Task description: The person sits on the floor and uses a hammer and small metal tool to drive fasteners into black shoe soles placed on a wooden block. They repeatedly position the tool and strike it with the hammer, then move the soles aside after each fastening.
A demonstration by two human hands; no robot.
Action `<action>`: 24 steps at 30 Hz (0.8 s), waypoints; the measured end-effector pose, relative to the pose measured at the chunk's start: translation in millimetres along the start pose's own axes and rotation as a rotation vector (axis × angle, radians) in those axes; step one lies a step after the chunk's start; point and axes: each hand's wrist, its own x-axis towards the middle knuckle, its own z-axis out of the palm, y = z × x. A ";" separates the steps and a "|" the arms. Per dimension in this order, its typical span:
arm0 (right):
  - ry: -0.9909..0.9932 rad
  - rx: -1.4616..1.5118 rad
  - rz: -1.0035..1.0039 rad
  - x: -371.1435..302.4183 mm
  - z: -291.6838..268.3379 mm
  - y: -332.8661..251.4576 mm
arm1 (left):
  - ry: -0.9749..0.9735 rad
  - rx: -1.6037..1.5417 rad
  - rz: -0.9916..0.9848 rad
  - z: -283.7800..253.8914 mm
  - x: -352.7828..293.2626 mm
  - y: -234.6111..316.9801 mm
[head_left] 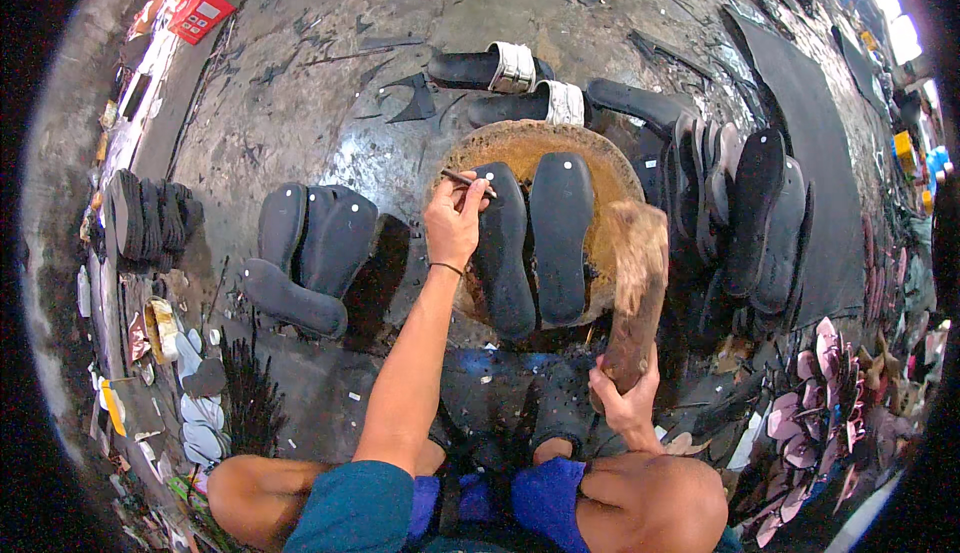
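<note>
Two black shoe soles lie side by side on a round wooden block [605, 168], each with a small white dot near its far end. My left hand [453, 223] is closed around a short dark metal punch [462, 179]. It rests by the far end of the left sole [507, 263], the punch tilted and its tip close to the sole's surface. The right sole [560, 238] lies untouched by either hand. My right hand [632, 408] grips the lower end of a rough wooden club [637, 303], which stands up beside the block's right edge.
Black soles [335, 238] lie piled to the left, and more soles [755, 213] lean in a stack at right. Two slippers with white straps [513, 68] sit beyond the block. A black rubber sheet [810, 123] covers floor at far right. Pinkish sole pieces [795, 423] are heaped nearby.
</note>
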 end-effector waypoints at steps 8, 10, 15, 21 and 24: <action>-0.419 0.607 -0.516 48.9 10.8 -157.3 | 0.019 0.485 0.327 8.0 -11.4 13.8; -0.441 0.794 -0.869 55.9 31.8 -185.2 | -0.004 0.527 0.337 -2.6 -10.9 9.3; -0.605 -0.203 -0.159 105.7 54.6 -55.0 | -0.087 0.796 0.689 -3.2 -13.6 -2.0; -0.324 0.145 0.098 106.2 121.6 17.1 | -0.164 0.876 0.221 -6.6 -5.1 17.2; -0.367 0.240 0.304 110.4 123.6 10.3 | 0.005 0.243 -0.046 -15.5 7.9 22.9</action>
